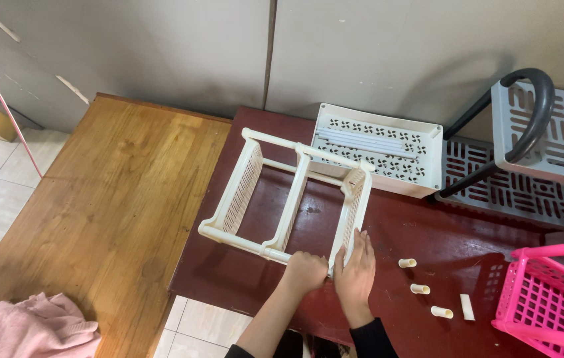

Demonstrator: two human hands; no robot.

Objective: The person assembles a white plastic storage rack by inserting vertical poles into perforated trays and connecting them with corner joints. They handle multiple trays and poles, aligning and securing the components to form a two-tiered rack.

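— Why is the cream shelf rack (288, 199) lying sideways on the dark red table (401, 229)?
— So the left hand (305, 270), fisted around its corner tube, is steadying it while the right hand (355, 272) is pressing flat-fingered against the end basket.

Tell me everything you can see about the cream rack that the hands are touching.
The cream rack looks like plastic: three perforated basket shelves joined by round tubes. It lies tipped on its side on the dark red table, in front of a white perforated tray. The left hand grips its near tube at the corner; the right hand presses flat against the end shelf.
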